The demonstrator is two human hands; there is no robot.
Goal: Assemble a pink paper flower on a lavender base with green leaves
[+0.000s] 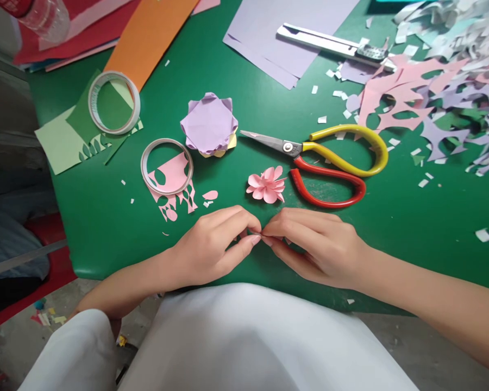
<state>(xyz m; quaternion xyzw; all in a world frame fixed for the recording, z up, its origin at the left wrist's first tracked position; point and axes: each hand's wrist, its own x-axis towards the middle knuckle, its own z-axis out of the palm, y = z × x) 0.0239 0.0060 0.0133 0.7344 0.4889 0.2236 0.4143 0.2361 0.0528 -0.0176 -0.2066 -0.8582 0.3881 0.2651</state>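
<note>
White smooth cloth of the person's clothing bulges nearest the camera, below the edge of a glossy green tabletop. Above it the left hand and right hand meet; on each, thumb and forefinger are pressed together at the tips, apparently pinching 1 small pale sliver between the 2 hands. Its material is mostly hidden.

Pinching too hard could crease or tear the sliver if it is thin paper; a slight slip could drop it among the similar pale scraps. Just beyond the hands sits a pink layered paper flower with rounded, curled petals; a forward knuckle could flatten them. Near it, steel-bladed scissors with 1 yellow and 1 red looped handle lie slightly open, so a careless reach could meet an edge.

Left of the flower, a flat pink teardrop of paper lies loose, light enough for a sleeve or draught to shift. Beside it, a pale round tape roll rests on pink cut-out paper, full of ragged holes. Farther back stands a pleated lilac paper form, its rim crisply pointed.
</note>
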